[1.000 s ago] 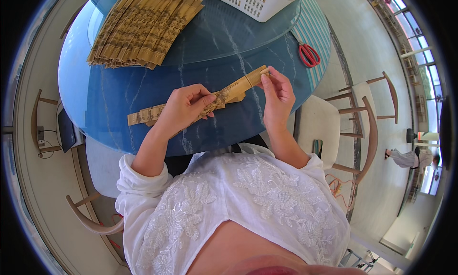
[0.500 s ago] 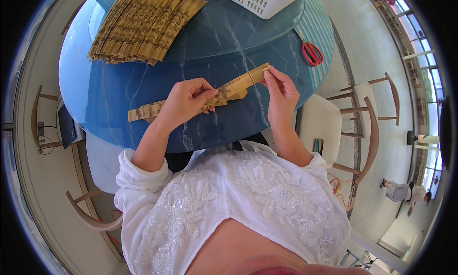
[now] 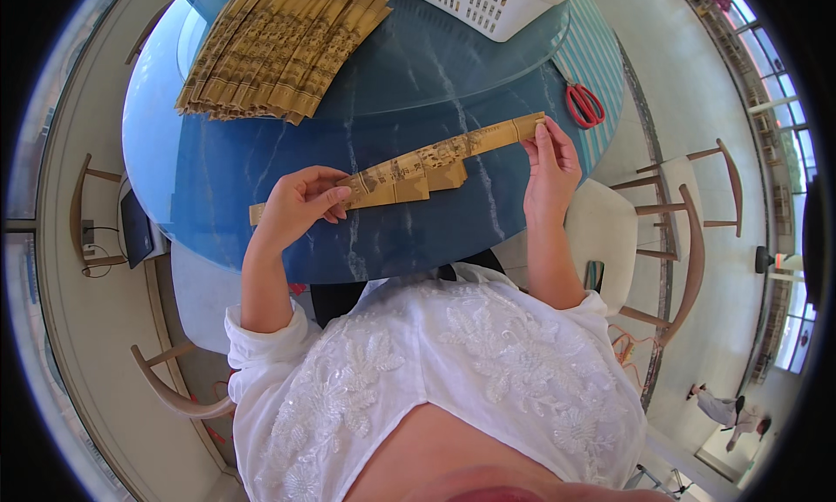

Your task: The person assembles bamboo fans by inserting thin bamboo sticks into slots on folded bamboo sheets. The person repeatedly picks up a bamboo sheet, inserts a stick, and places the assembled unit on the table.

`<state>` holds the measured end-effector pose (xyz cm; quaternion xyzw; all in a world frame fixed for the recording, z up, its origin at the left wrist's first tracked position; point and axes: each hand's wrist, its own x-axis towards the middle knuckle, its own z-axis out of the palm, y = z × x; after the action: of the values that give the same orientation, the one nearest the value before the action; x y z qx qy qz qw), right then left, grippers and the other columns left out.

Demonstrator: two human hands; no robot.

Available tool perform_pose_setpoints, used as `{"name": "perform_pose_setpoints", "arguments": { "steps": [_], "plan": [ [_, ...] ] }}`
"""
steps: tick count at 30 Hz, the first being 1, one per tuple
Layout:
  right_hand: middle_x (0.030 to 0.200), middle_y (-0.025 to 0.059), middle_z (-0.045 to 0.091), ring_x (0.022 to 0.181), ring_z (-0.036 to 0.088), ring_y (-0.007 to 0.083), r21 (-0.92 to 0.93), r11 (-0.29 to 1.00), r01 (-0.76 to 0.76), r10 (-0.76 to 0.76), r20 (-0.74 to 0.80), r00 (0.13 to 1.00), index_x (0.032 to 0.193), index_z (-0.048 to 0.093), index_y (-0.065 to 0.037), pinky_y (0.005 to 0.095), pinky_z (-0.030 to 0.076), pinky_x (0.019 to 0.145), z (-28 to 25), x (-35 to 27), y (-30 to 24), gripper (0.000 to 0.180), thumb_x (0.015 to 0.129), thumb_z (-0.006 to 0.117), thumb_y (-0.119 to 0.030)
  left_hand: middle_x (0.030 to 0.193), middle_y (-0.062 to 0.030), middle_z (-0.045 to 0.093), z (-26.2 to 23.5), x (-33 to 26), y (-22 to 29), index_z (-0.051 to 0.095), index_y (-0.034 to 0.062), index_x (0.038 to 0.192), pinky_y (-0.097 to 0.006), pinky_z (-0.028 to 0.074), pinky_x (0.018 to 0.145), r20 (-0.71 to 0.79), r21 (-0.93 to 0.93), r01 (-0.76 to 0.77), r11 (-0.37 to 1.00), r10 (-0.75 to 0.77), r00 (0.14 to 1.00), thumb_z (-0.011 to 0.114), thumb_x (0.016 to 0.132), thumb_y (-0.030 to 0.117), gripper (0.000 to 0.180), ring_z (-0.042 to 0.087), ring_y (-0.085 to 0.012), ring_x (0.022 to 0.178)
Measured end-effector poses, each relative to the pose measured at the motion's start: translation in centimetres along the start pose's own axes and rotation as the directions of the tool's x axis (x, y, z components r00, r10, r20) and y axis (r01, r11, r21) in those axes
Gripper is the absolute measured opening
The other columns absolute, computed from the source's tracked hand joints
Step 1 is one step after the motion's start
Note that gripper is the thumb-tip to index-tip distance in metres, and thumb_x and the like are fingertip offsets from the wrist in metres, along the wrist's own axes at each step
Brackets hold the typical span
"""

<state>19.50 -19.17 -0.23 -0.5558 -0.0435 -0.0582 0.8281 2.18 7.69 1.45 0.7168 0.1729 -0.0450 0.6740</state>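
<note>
A long brown printed paper strip [image 3: 453,148] is stretched slantwise between my two hands above the table. My left hand [image 3: 299,204] pinches its lower left end between thumb and fingers. The upper right end is pinched in my right hand [image 3: 551,161], thumb on top. Under the held strip, more brown strips [image 3: 447,179] lie on the blue table [image 3: 418,232], partly hidden by it and by my left hand. At the far left, a thick fanned pile of similar brown strips [image 3: 283,49] rests on the table.
Red-handled scissors [image 3: 584,106] lie near the table's right edge on a striped area. A white perforated basket [image 3: 488,6] stands at the far side. Wooden-framed chairs [image 3: 688,267] are to the right and left. A person [image 3: 727,413] is far off at the right.
My hands have moved apart, my left hand sliding left and my right hand right. The paper strip, earlier partly covered by my left hand, is now stretched out in full view.
</note>
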Motion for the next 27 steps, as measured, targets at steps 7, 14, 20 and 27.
{"name": "perform_pose_setpoints", "arguments": {
  "steps": [7,14,20,27],
  "plan": [
    [0.098,0.0105,0.063,0.087,0.062,0.0158,0.019,1.000,0.002,-0.002,-0.015,1.000,0.105,0.061,0.004,0.0315,0.054,0.080,0.0,0.3,0.4,0.020,0.087,0.061,-0.005,0.082,-0.0124,0.066,0.1,-0.1,-1.2,0.057,-0.0060,0.100,-0.025,0.055,0.064,-0.012,-0.198,-0.024,0.980,0.022,1.000,0.059,0.088,0.006,0.017,0.066,-0.0171,0.072],
    [0.098,0.0105,0.063,0.087,0.062,0.0165,0.013,1.000,-0.026,0.026,0.015,1.000,0.103,0.062,0.003,0.0318,0.054,0.079,-0.4,0.4,0.7,0.018,0.086,0.061,-0.004,0.082,-0.0122,0.066,0.6,0.0,-2.2,0.057,-0.0051,0.097,-0.026,0.056,0.064,-0.083,-0.239,-0.031,0.970,0.012,0.996,0.059,0.088,0.007,0.015,0.067,-0.0175,0.072],
    [0.099,0.0099,0.062,0.088,0.062,0.0163,0.068,0.996,-0.062,0.058,0.063,0.996,0.110,0.058,0.002,0.0297,0.053,0.081,0.0,0.3,0.8,0.022,0.089,0.058,-0.007,0.084,-0.0115,0.065,0.3,-1.0,-1.3,0.058,-0.0034,0.095,-0.026,0.056,0.066,-0.090,-0.344,-0.080,0.935,0.051,0.995,0.059,0.089,0.009,0.014,0.066,-0.0169,0.073],
    [0.096,0.0097,0.062,0.082,0.060,0.0130,-0.121,0.993,0.011,0.003,0.112,0.994,0.128,0.046,-0.002,0.0288,0.051,0.081,0.3,-0.1,2.2,0.038,0.092,0.054,-0.011,0.085,-0.0105,0.066,-3.7,-2.2,0.1,0.059,0.0009,0.093,-0.025,0.055,0.063,-0.443,-0.389,-0.354,0.851,0.164,0.881,0.060,0.088,0.010,0.010,0.066,-0.0155,0.074]
  ]
}}
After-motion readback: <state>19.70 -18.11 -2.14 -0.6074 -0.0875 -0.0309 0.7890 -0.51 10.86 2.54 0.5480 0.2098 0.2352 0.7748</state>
